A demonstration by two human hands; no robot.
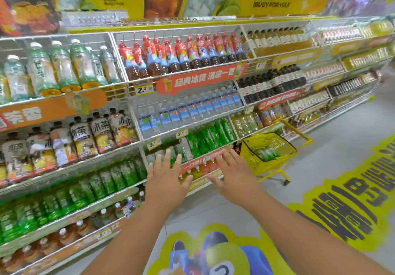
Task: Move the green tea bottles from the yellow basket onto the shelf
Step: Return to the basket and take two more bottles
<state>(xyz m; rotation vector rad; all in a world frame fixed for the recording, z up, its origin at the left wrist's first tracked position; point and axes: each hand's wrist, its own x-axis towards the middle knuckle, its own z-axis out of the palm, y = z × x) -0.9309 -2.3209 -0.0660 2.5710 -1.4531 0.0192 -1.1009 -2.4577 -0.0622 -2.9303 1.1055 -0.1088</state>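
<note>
The yellow basket [252,154] stands on the floor to the right, against the shelving, with several green tea bottles [267,152] lying inside it. More green tea bottles [210,139] stand in a row on the shelf [205,157] just left of the basket. My left hand [165,180] is stretched out with its fingers spread and straight, in front of that shelf, holding nothing. My right hand [232,175] is also spread flat and empty, a little left of the basket.
Long white wire shelving runs along the left and far side, packed with drinks: red-capped bottles [181,55], water bottles [188,112], other green bottles [85,189] lower left. Grey floor with yellow graphics [346,206] lies to the right.
</note>
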